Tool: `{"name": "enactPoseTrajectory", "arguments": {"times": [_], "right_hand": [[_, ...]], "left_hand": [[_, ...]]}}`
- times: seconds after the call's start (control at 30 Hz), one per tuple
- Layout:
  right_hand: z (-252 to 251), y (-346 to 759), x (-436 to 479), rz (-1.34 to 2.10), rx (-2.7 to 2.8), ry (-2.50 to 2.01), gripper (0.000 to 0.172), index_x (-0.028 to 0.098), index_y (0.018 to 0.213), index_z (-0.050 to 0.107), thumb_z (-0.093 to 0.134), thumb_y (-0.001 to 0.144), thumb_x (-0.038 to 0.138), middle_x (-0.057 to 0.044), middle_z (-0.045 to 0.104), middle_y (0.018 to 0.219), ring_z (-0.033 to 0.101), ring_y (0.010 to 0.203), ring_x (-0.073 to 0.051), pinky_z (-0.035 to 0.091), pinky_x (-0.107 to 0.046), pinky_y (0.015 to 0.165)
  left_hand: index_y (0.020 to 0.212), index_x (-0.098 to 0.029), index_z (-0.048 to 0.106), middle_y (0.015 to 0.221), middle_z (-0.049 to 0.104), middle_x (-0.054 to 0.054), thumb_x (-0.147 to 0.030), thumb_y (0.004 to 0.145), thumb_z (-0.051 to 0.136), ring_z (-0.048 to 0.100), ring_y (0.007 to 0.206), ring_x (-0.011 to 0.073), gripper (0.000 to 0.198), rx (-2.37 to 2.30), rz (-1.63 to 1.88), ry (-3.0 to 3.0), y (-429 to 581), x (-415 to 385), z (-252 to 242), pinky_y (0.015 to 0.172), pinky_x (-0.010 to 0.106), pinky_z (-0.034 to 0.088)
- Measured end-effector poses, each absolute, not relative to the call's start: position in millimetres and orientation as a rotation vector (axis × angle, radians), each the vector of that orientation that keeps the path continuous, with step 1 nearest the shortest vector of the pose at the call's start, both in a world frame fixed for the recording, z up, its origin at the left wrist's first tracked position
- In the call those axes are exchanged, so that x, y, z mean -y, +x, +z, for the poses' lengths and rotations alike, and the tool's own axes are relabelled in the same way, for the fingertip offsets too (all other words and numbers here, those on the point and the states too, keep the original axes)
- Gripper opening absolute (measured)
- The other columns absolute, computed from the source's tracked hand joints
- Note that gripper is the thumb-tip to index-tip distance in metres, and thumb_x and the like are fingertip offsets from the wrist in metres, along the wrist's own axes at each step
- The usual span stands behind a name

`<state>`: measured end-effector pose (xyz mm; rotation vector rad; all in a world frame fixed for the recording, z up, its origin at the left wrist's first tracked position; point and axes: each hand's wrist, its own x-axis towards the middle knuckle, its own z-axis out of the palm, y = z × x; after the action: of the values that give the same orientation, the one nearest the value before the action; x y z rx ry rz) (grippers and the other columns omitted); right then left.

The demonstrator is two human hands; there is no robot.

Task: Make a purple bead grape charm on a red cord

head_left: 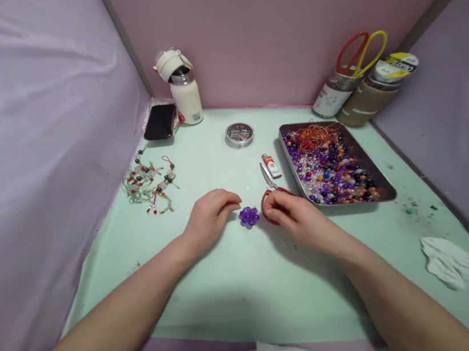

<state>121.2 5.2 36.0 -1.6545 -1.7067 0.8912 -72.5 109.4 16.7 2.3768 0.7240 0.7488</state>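
Note:
Between my two hands sits a small flower-shaped cluster of purple beads. My left hand is just to its left, thumb and fingers pressed together near the beads; anything thin in that pinch is too small to make out. To the right of the cluster, my right hand is closed in a pinch over the red handles of a pair of scissors. Their blades point away from me. Whether these fingers grip a handle or something thin above it is unclear. A red and white lighter lies beside the blades.
At right, a metal tray holds mixed beads and orange cord. Behind it stand two jars, one holding red and yellow loops. A round clear case, beaded strings, a phone, a bottle and white gloves surround the workspace.

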Motion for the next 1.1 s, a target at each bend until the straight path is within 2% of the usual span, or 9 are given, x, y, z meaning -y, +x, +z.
{"name": "enactPoseTrajectory", "arguments": {"times": [0.1,0.2,0.3,0.4,0.5,0.6,0.73,0.87,1.1], "right_hand": [[36,129,-2,0.606,1.889,-1.829,0.019,0.019,0.067,0.040,0.039,0.082,0.007,0.001,0.046,0.067,0.038,0.064,-0.013,0.029,-0.026,0.061],[36,136,0,0.513,1.900,-1.912,0.021,0.019,0.065,0.039,0.040,0.083,0.009,0.001,0.045,0.066,0.037,0.062,-0.013,0.027,-0.027,0.060],[40,137,-1,0.733,1.752,-1.767,0.016,0.020,0.072,0.044,0.041,0.087,0.015,-0.001,0.052,0.073,0.044,0.067,-0.014,0.033,-0.027,0.064],[41,131,-2,1.088,1.508,-1.478,0.013,0.020,0.078,0.047,0.042,0.090,0.024,-0.005,0.059,0.097,0.053,0.080,-0.015,0.039,-0.029,0.071],[38,120,-3,1.384,1.235,-1.254,0.016,0.021,0.083,0.046,0.045,0.091,0.034,-0.009,0.058,0.113,0.058,0.079,-0.015,0.042,-0.029,0.065],[30,112,-5,1.535,1.054,-1.140,0.019,0.022,0.084,0.041,0.048,0.090,0.039,-0.007,0.063,0.094,0.058,0.072,-0.015,0.040,-0.028,0.060],[24,105,-6,1.481,1.092,-1.153,0.018,0.022,0.084,0.040,0.047,0.090,0.037,0.003,0.052,0.065,0.045,0.058,-0.011,0.034,-0.025,0.057],[21,102,-5,1.263,1.351,-1.328,0.014,0.021,0.081,0.042,0.043,0.092,0.031,0.005,0.043,0.065,0.039,0.059,-0.011,0.032,-0.025,0.059],[16,101,-5,1.093,1.532,-1.490,0.013,0.021,0.079,0.043,0.039,0.091,0.025,0.004,0.041,0.066,0.038,0.060,-0.011,0.030,-0.025,0.057]], "left_hand": [[0.084,-0.016,0.066,0.076,0.065,0.004,-0.012,0.085,0.047,0.059,0.075,0.0157,0.020,-0.717,0.512,2.537,-76,-112,22,0.070,0.027,0.044],[0.083,-0.017,0.067,0.077,0.065,0.006,-0.011,0.085,0.044,0.059,0.077,0.0176,0.024,-0.766,0.315,2.570,-78,-114,23,0.071,0.029,0.043],[0.080,-0.017,0.066,0.079,0.065,0.004,-0.017,0.085,0.046,0.058,0.076,0.0168,0.021,-0.798,0.222,2.428,-80,-119,23,0.071,0.028,0.042],[0.077,-0.018,0.063,0.073,0.063,0.001,-0.027,0.085,0.048,0.055,0.069,0.0149,0.020,-0.821,0.194,2.232,-80,-123,28,0.066,0.026,0.041],[0.072,-0.017,0.058,0.078,0.061,0.002,-0.035,0.086,0.047,0.052,0.068,0.0134,0.026,-0.742,0.260,2.022,-78,-122,34,0.065,0.026,0.041],[0.074,-0.016,0.057,0.095,0.062,0.007,-0.038,0.087,0.048,0.055,0.077,0.0139,0.027,-0.539,0.334,1.694,-75,-116,33,0.073,0.029,0.043],[0.076,-0.017,0.055,0.079,0.062,0.005,-0.040,0.087,0.051,0.059,0.079,0.0165,0.026,-0.333,0.372,1.312,-71,-107,21,0.078,0.035,0.044],[0.072,-0.015,0.052,0.068,0.056,0.001,-0.035,0.087,0.052,0.053,0.068,0.0122,0.025,-0.363,0.341,1.346,-68,-104,16,0.072,0.030,0.041],[0.068,-0.015,0.051,0.066,0.052,-0.001,-0.030,0.086,0.051,0.048,0.065,0.0109,0.023,-0.476,0.285,1.501,-67,-105,20,0.069,0.027,0.038]]}}
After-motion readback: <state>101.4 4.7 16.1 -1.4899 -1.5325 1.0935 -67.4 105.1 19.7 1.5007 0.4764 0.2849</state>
